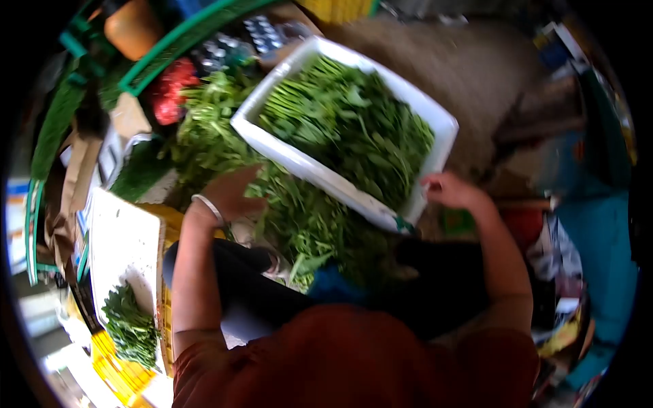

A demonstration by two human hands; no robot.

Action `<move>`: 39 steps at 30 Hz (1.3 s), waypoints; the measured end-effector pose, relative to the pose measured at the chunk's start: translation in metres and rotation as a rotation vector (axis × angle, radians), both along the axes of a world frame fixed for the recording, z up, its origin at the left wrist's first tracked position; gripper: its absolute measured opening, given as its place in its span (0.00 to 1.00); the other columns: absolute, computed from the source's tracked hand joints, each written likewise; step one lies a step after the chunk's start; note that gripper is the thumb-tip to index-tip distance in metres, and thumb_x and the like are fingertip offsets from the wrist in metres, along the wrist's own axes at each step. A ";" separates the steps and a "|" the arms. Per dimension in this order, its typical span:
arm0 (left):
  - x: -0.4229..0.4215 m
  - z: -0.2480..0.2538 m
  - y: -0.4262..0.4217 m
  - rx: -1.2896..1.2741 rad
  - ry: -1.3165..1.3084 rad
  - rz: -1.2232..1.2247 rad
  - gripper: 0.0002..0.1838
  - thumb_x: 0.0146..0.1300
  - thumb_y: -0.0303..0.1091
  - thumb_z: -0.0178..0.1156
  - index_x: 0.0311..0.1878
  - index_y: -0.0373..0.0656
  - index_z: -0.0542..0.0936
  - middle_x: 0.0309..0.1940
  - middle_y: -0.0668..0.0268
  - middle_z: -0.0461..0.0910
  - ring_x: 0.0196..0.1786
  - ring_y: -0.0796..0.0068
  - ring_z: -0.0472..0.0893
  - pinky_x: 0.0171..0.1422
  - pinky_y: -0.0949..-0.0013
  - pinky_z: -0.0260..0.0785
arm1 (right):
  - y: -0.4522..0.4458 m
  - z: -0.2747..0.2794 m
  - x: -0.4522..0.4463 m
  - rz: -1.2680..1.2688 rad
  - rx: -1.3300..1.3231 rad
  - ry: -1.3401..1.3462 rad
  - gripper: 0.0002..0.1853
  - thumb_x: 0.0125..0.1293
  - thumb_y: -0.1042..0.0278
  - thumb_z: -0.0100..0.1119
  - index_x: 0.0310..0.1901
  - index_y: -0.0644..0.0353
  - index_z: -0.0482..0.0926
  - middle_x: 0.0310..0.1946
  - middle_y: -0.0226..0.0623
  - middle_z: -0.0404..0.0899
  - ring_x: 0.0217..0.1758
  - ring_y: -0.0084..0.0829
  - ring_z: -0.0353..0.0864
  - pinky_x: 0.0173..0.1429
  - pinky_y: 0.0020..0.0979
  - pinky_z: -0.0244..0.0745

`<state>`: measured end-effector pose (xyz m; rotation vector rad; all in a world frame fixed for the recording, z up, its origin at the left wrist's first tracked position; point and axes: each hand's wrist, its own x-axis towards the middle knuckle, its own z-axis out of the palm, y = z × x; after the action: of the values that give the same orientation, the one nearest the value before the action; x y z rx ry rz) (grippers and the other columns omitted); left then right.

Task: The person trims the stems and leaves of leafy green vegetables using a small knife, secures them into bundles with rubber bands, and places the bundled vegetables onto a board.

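A white foam box (299, 155) full of leafy green vegetables (354, 122) stands tilted across my view in front of my knees. My left hand (238, 194), a pale bangle on its wrist, is over the loose greens (299, 211) heaped along the box's near side. Its fingers look spread, though motion blurs them, and I see nothing in them. At the box's right corner my right hand (450, 190) has its fingers curled together beside the rim. Whether they grip the rim or something small is hidden.
More greens (211, 129) lie left of the box, with a red plastic bag (173, 92) behind them. To my left, a bunch of greens (129, 326) rests on a white board (126, 245) over a yellow crate. Boxes and bags crowd the right side.
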<state>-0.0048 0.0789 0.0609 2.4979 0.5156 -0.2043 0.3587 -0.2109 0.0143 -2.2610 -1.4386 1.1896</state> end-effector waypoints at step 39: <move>0.050 0.003 -0.045 0.224 -0.292 -0.001 0.18 0.50 0.30 0.62 0.46 0.46 0.76 0.37 0.61 0.78 0.39 0.62 0.79 0.43 0.66 0.72 | 0.055 0.026 -0.051 -0.793 0.206 0.680 0.16 0.61 0.60 0.57 0.45 0.61 0.75 0.30 0.28 0.77 0.33 0.18 0.74 0.34 0.21 0.65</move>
<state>0.0456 0.0340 0.0641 2.6812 0.4351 0.2285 0.3073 -0.1554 0.0399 -1.7204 -0.3326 1.2434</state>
